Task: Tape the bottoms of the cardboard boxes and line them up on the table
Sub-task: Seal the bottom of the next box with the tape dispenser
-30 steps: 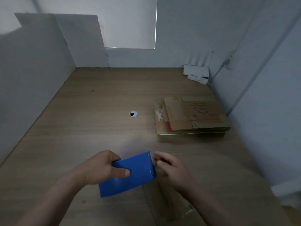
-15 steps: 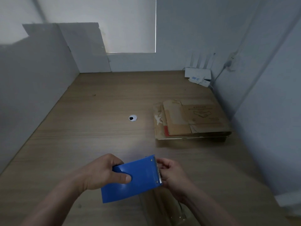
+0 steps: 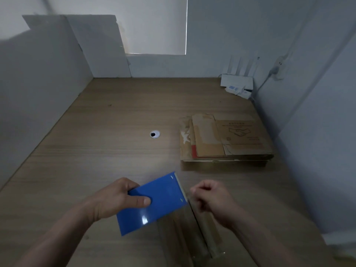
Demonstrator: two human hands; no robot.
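Nearest: left hand gripping blue tape dispenser; right hand, now pulled off the blade, pinched on clear tape drawn longer. Tape start probably found. Farther on bench, flattened cardboard boxes untaped.

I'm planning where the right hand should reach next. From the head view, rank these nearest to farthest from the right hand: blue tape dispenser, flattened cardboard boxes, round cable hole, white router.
1. Blue tape dispenser: just left of the right hand, in the left hand's grip.
2. Flattened cardboard boxes: stacked ahead, slightly right.
3. Round cable hole: ahead-left, mid-table.
4. White router: far right corner.
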